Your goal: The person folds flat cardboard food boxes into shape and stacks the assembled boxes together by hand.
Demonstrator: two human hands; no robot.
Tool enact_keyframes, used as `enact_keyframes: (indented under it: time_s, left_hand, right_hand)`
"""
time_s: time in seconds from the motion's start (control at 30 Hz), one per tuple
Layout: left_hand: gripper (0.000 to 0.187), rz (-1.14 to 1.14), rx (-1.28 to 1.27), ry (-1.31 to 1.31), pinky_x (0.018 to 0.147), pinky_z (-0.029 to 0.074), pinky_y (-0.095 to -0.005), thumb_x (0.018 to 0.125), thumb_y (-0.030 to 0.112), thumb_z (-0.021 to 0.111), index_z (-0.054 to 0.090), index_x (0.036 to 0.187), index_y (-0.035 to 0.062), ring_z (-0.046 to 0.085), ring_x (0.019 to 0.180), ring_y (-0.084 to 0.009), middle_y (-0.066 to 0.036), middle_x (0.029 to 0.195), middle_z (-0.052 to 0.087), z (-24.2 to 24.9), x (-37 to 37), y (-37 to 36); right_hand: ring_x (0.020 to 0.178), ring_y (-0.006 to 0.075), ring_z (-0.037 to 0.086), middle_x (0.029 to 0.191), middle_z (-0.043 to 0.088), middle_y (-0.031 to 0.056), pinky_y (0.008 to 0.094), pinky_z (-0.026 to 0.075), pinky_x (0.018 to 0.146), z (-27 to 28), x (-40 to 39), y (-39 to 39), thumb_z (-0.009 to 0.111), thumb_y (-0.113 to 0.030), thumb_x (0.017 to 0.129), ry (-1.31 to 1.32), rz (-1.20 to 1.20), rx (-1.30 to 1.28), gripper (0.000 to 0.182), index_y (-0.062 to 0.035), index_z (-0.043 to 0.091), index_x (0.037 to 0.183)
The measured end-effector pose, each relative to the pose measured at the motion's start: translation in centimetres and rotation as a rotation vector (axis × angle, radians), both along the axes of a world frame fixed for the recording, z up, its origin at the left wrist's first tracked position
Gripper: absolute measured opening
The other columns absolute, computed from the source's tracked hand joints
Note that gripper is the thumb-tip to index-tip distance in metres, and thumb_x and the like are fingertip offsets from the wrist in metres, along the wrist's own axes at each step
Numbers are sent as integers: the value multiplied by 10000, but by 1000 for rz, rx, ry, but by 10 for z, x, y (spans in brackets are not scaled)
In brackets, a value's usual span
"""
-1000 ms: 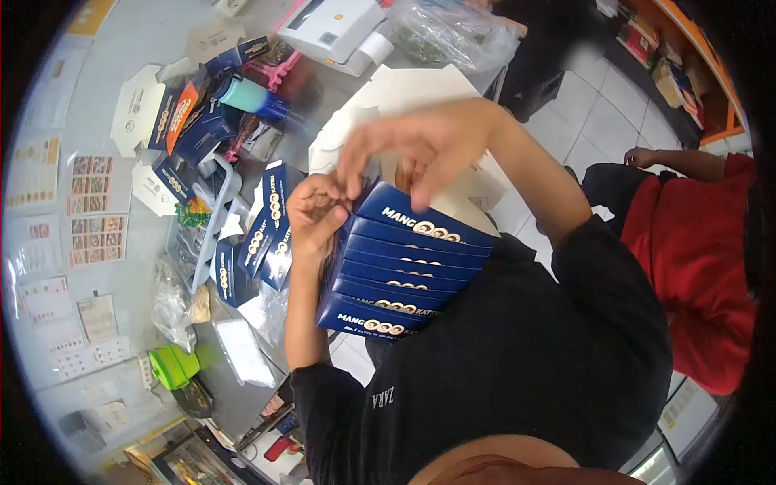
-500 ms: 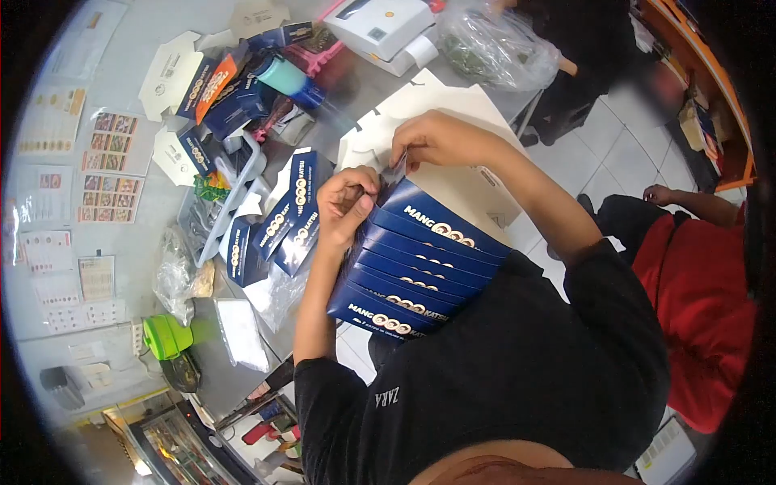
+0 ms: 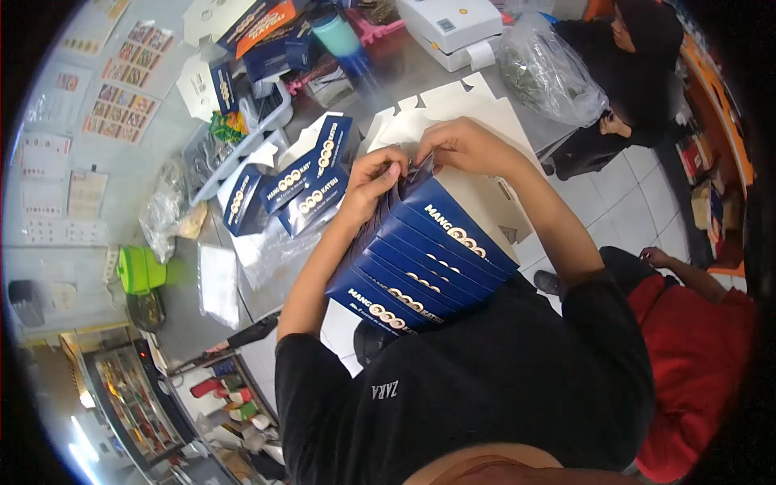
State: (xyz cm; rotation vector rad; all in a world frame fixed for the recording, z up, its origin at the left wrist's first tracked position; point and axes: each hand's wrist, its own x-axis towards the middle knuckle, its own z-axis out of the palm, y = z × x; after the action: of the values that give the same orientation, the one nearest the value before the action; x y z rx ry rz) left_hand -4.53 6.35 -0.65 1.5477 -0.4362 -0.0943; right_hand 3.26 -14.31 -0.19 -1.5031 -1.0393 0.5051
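Note:
A fanned stack of blue printed cartons (image 3: 404, 267) leans against the black shirt at the centre. At its upper end, my left hand (image 3: 373, 184) has its fingers closed on the edge of a carton. My right hand (image 3: 461, 147) pinches the same edge just to the right, its fingertips close to those of the left. The exact fold between the fingertips is too small to make out. Behind the hands, pale unfolded card sheets (image 3: 493, 105) lie on the metal table (image 3: 388, 90). Left of my left forearm are folded blue boxes (image 3: 311, 198).
A white printer (image 3: 453, 31), a bag of greens (image 3: 550, 73), a teal cup (image 3: 339, 40) and a grey basket (image 3: 279, 113) stand on the table. A green container (image 3: 141, 269) is at left. One person in black (image 3: 622, 73) and another in red (image 3: 695, 347) are at right.
The view has shifted, so the table things sit farther right or higher. The person in black now shows more fully. Both hands remain at the stack's upper edge.

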Motion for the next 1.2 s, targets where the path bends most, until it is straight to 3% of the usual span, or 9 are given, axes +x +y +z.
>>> enact_keyframes:
  time_s: [0.43, 0.57, 0.7, 0.77, 0.83, 0.87, 1.0, 1.07, 1.2]
  left_hand:
    - [247, 55, -80, 5, 815, 345, -248, 926, 239, 524, 575, 883, 1, 482, 860, -132, -34, 858, 529, 2, -16, -8]
    - [402, 180, -40, -174, 973, 328, -332, 959, 384, 445, 604, 1035, 22, 499, 1095, -215, -89, 1091, 569, 3, -22, 1]
    - [450, -22, 88, -249, 985, 324, -359, 973, 412, 380, 601, 1025, 23, 478, 1109, -256, -99, 1092, 538, 20, -27, 11]
    - [409, 78, 137, -292, 974, 332, -356, 974, 378, 398, 596, 1015, 23, 479, 1091, -250, -98, 1064, 536, 21, -36, 15]
    - [396, 85, 169, -282, 1000, 295, -351, 972, 372, 405, 569, 1058, 23, 460, 1123, -245, -103, 1117, 514, 28, -48, 26]
    - [387, 110, 226, -250, 993, 299, -345, 972, 369, 409, 566, 1057, 26, 469, 1109, -238, -96, 1099, 526, 28, -55, 30]
    - [369, 154, 205, -68, 976, 311, -327, 972, 363, 415, 557, 1055, 32, 478, 1084, -210, -81, 1058, 556, 24, -76, 43]
    - [361, 150, 238, -75, 973, 314, -322, 975, 353, 413, 554, 1059, 32, 477, 1077, -203, -78, 1066, 553, 24, -78, 42]
    - [334, 107, 327, -117, 963, 320, -311, 983, 321, 404, 547, 1072, 33, 478, 1067, -194, -72, 1072, 548, 31, -71, 35]
  right_hand:
    - [870, 113, 563, 875, 616, 52, 259, 449, 776, -34, -15, 22, 550, 87, 807, 63, -55, -26, 142, 16, 620, 909]
    - [1088, 213, 527, 1203, 483, 129, 288, 382, 958, -121, -32, 55, 561, 38, 851, -93, -193, 206, 505, -34, 332, 1296]
    - [1107, 249, 531, 1278, 422, 152, 301, 392, 967, -106, -41, 64, 560, 22, 863, -361, -214, 33, 656, -61, 168, 1383]
    - [1092, 246, 546, 1311, 406, 151, 306, 416, 946, -63, -32, 50, 544, 35, 861, -150, 34, -58, 673, -63, 158, 1403]
    - [1011, 207, 598, 1321, 452, 132, 298, 483, 855, 20, -7, 37, 481, 102, 817, 222, 373, -212, 548, -31, 376, 1338]
    - [935, 186, 628, 1229, 548, 109, 294, 515, 787, 22, 18, 38, 441, 146, 751, 80, 373, -166, 474, -16, 556, 1181]
    - [841, 153, 624, 981, 634, 68, 268, 505, 736, 80, 60, 106, 444, 16, 820, -3, -32, 211, 295, -20, 562, 1088]
    - [853, 149, 617, 997, 634, 90, 277, 493, 764, 53, 87, 176, 512, -32, 833, -265, 99, 167, 293, -30, 548, 1124]
    - [1096, 311, 565, 1214, 570, 171, 374, 438, 936, -22, 91, 272, 694, -437, 767, -733, 292, -573, 664, -58, 483, 1269]
